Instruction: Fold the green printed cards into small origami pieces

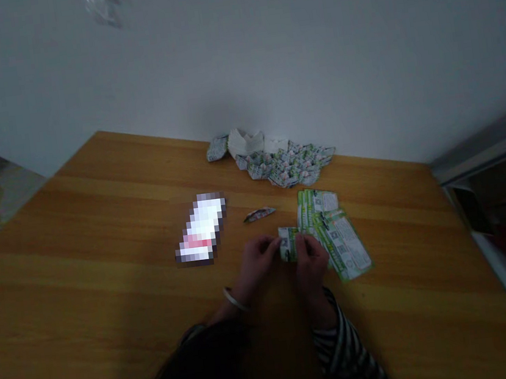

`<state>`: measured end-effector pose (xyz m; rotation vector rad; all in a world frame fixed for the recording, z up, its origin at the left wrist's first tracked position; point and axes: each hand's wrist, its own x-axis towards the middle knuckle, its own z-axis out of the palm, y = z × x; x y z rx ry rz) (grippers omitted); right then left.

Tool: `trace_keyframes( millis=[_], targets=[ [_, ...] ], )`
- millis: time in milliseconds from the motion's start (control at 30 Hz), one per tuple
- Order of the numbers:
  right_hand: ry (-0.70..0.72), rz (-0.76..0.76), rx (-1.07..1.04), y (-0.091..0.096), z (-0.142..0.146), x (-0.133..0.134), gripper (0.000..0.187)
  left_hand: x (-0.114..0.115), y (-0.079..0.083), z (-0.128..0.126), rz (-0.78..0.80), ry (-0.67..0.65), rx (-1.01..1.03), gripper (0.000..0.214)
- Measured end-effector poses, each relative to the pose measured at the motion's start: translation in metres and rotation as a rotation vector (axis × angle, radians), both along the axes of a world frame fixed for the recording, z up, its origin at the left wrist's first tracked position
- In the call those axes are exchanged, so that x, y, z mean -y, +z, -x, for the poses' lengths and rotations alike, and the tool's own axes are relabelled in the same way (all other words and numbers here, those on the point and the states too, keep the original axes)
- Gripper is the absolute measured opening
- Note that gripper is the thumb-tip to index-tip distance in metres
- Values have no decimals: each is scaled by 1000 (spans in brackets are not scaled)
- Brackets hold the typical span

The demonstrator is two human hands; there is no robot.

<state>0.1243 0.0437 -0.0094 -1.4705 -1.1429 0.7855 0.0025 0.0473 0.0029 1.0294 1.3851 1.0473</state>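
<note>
Between my two hands is a small green-and-white printed paper (290, 247). My left hand (258, 261) pinches its left edge with thumb and fingertips, and a pale bracelet circles that wrist. At the paper's right side, my right hand (312, 262) has its fingers closed on it. Just beyond and to the right, several green-and-white printed leaflets (346, 244) lie overlapping on the table. A small folded paper piece (260, 214) rests ahead of my left hand. Near the wall is a heap of folded printed paper pieces (289, 163).
A phone (201, 228) with a bright, blurred-out screen lies left of my hands on the wooden table (84, 284). White crumpled paper (245, 142) sits beside the heap, against the white wall (236, 50). A shelf-like frame (494, 203) borders the table at the right.
</note>
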Motion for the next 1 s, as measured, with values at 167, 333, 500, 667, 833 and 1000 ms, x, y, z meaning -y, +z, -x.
trace_keyframes(
  millis=[167, 333, 500, 667, 833, 1000],
  targets=[
    [26, 8, -20, 0, 2, -1, 35, 3, -2, -7, -79, 21, -30, 26],
    [41, -9, -10, 1, 10, 6, 34, 6, -6, -6, -110, 19, -237, 25],
    [248, 50, -87, -1, 6, 2, 28, 2, 0, 10, -134, 34, -379, 18],
    [179, 89, -305, 0, 9, 2, 31, -3, 4, 9, -122, -20, -154, 27],
    [428, 207, -437, 0, 9, 4, 31, -6, 6, 19, -86, 88, -203, 30],
    [691, 271, -437, 5, -25, -13, 34, -11, 12, 45, -56, -299, -148, 32]
  ],
)
